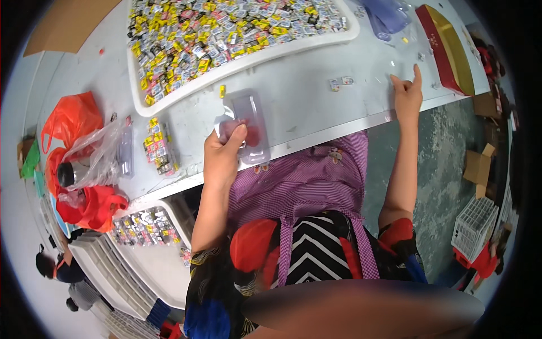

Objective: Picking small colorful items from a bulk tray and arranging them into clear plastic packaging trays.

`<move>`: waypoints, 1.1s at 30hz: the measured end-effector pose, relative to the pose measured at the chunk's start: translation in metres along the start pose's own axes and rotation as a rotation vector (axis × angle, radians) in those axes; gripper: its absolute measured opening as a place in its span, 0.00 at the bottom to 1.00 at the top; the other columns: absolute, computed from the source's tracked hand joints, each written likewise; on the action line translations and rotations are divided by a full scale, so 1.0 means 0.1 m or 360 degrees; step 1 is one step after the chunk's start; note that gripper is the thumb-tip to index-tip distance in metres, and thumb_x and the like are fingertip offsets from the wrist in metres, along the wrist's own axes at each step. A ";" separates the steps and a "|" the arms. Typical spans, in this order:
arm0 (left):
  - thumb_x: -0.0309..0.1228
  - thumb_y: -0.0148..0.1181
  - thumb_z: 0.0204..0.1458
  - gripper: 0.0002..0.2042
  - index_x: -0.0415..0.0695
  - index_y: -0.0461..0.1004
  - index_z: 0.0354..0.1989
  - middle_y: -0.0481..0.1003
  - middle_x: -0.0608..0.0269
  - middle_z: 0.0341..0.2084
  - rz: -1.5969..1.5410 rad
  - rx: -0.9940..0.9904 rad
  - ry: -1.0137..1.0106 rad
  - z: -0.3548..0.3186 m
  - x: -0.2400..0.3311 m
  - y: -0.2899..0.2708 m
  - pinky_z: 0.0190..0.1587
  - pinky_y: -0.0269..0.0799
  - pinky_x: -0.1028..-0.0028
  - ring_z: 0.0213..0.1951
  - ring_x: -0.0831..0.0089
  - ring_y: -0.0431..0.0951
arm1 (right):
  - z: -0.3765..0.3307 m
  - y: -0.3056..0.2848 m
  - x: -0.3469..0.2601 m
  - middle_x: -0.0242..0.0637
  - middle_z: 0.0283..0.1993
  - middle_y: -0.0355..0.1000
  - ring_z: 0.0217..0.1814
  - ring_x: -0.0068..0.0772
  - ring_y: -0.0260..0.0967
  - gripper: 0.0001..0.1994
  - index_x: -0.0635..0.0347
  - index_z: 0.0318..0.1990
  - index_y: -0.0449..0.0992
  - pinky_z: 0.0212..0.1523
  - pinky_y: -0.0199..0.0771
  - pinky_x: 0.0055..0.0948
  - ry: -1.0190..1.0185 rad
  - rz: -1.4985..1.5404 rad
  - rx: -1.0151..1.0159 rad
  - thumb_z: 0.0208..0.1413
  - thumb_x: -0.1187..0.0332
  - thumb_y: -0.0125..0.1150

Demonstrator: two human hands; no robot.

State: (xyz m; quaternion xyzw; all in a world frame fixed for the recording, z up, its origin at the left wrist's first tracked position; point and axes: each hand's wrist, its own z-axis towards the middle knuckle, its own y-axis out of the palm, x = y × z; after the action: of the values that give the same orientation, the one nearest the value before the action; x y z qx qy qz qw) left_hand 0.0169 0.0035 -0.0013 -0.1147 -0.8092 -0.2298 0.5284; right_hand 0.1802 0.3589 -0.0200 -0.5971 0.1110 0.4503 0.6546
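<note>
My left hand (pixel 221 158) grips a clear plastic blister case (pixel 257 104) at the front edge of the table, thumb across its near part. Something reddish shows through the plastic by the thumb. A small yellow packet (pixel 222 91) lies just beyond the case. Over the right part of the table, my right hand (pixel 407 101) is empty, with thumb and index finger apart. To its left lie a small colourful packet (pixel 335 85) and a whitish one (pixel 348 81). A large white tray (pixel 248 61) full of small yellow, white, pink and black packets stands at the back.
A red box with a gold inside (pixel 446 51) stands at the right, near blue-tinted plastic (pixel 387 17). At left are filled packs (pixel 160 146), red bags (pixel 73 117) and a dark-capped bottle (pixel 66 174). Below the table edge sits another white tray (pixel 152 257) with packs.
</note>
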 end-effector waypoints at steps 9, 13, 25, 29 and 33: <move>0.24 0.63 0.51 0.09 0.35 0.75 0.39 0.78 0.60 0.31 0.0085 0.0018 0.0131 -0.06 -0.01 -0.07 0.36 0.72 0.72 0.31 0.73 0.76 | -0.46 0.34 -0.49 0.48 0.57 0.65 0.60 0.52 0.60 0.27 0.57 0.56 0.69 0.59 0.59 0.45 -0.1120 -0.0332 -0.0098 0.46 0.63 0.66; 0.25 0.60 0.53 0.13 0.35 0.72 0.45 0.77 0.55 0.38 -0.0120 -0.0053 0.0056 -0.04 0.03 -0.07 0.42 0.75 0.67 0.38 0.67 0.77 | -0.97 0.66 -0.82 0.51 0.65 0.56 0.67 0.57 0.51 0.32 0.60 0.60 0.63 0.67 0.49 0.48 -0.1106 -0.0519 -0.0474 0.46 0.62 0.66; 0.25 0.54 0.56 0.16 0.32 0.67 0.52 0.74 0.42 0.45 -0.0457 -0.0049 -0.0027 -0.13 0.20 -0.19 0.53 0.71 0.55 0.47 0.52 0.76 | -0.12 0.07 -0.35 0.44 0.49 0.72 0.54 0.49 0.66 0.17 0.60 0.47 0.73 0.55 0.65 0.39 -0.1051 -0.0256 -0.0275 0.49 0.85 0.50; 0.25 0.57 0.55 0.12 0.32 0.71 0.45 0.77 0.48 0.38 -0.0431 -0.0096 -0.0022 -0.08 0.00 -0.17 0.47 0.75 0.60 0.40 0.59 0.79 | -0.06 -0.10 -0.02 0.42 0.47 0.71 0.52 0.48 0.65 0.12 0.60 0.43 0.75 0.54 0.63 0.39 -0.1089 -0.0381 -0.0390 0.50 0.78 0.56; 0.23 0.59 0.53 0.08 0.33 0.74 0.40 0.77 0.53 0.34 -0.0340 -0.0217 -0.0100 -0.11 0.03 0.05 0.46 0.75 0.62 0.37 0.64 0.79 | -0.40 0.12 -0.33 0.38 0.42 0.69 0.49 0.41 0.63 0.12 0.57 0.43 0.75 0.54 0.56 0.38 -0.1235 -0.0363 -0.0412 0.48 0.69 0.62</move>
State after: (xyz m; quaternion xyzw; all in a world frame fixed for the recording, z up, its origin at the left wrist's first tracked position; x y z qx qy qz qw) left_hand 0.0269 0.0022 0.0064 -0.0707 -0.8155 -0.3354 0.4663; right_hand 0.1687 0.3074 -0.0162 -0.4692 -0.2678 0.5766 0.6129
